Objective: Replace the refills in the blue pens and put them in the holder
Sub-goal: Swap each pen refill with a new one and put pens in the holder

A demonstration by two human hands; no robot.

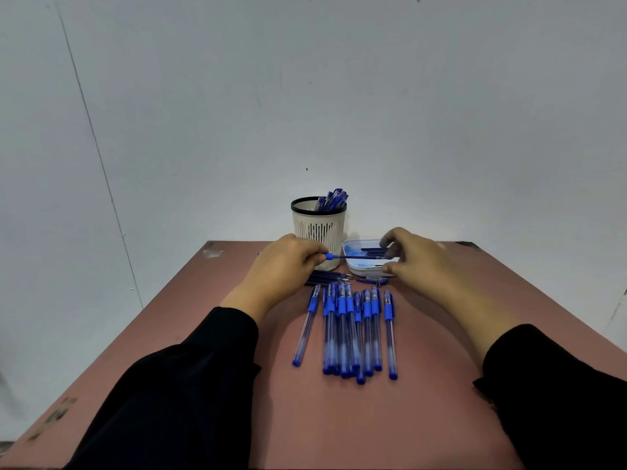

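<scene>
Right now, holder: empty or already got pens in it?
Not empty. Several blue pens stick up past the black rim of the upright holder, leaning to its right side. Exact count cannot be told.

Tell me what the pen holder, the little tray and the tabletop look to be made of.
Pen holder: likely moulded plastic, matte cream with slotted walls and a glossy black rim. Tray: seemingly thin white plastic, smooth with rounded corners, stained blue inside. Tabletop: looks like reddish-brown laminate or painted board, matte, worn pale at the corners.
</scene>
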